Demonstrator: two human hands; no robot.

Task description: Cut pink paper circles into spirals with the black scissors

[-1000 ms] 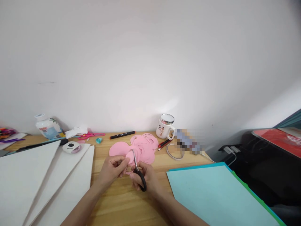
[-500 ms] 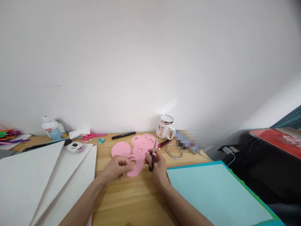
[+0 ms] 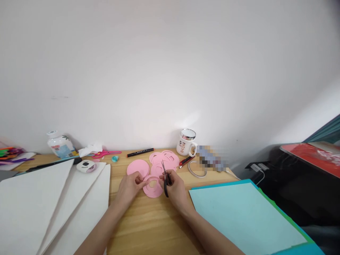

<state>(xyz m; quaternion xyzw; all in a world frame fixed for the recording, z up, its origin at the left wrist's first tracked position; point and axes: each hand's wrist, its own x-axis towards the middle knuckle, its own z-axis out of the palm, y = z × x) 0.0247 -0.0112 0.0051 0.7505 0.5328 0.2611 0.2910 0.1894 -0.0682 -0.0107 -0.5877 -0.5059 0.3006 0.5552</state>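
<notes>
My left hand [image 3: 130,187] is closed, thumb and index fingertip pinching the left edge of a pink paper ring [image 3: 153,193] with an open centre. In my right hand [image 3: 176,189] I hold black-handled scissors [image 3: 166,184], their blades pointing up and away from me. The right fingertips are at the ring's right edge; whether they grip it I cannot tell. Just beyond my left fingers is a solid pink paper disc [image 3: 138,167]. Several overlapping pink cut-out rings [image 3: 166,160] are spread behind the ring, partly hidden by the scissors.
White boards [image 3: 61,209] cover the left, with a white tape dispenser [image 3: 86,166] on them. Pink scissors [image 3: 106,153], a black marker [image 3: 140,152] and a white mug [image 3: 186,143] line the wall. A roll of tape [image 3: 198,173] and light-blue sheets [image 3: 239,216] are on the right.
My left hand has moved slightly back to the left edge of the ring. My right hand has shifted left with the scissors, its fingertips now at the ring's right edge.
</notes>
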